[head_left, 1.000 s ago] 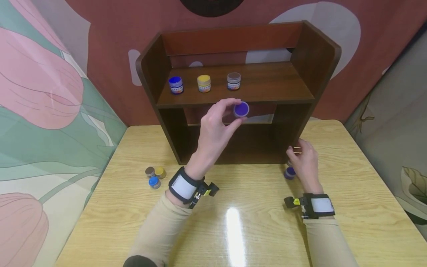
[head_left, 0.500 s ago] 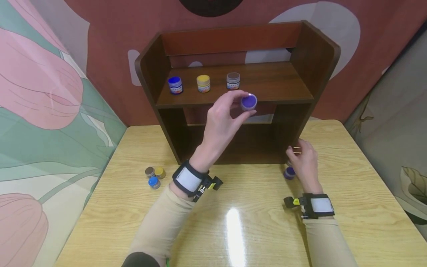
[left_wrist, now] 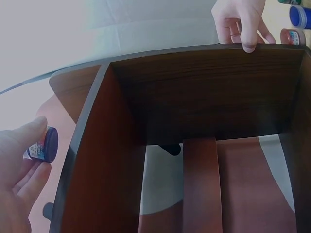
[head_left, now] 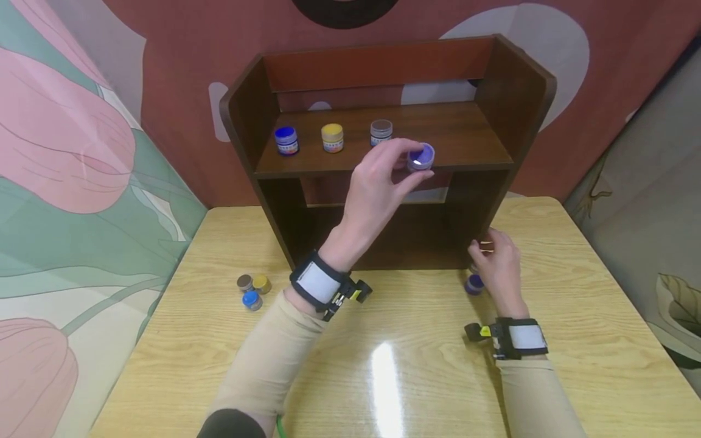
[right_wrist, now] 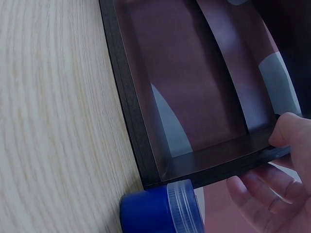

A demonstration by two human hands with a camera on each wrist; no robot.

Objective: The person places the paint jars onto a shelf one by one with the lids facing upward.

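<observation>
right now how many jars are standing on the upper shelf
3: a blue jar at left, a yellow jar next, then a brown-lidded jar partly hidden by the left hand. The purple jar in its grip isn't standing there.

Room: upper right of shelf (head_left: 465, 137)
Upper jars (head_left: 332, 139): blocking shelf's left and middle
Right hand (head_left: 498, 267): blocking shelf's right panel

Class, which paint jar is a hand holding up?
The purple jar, pinched by the left hand; the other visible jars rest on the shelf or table.
</observation>
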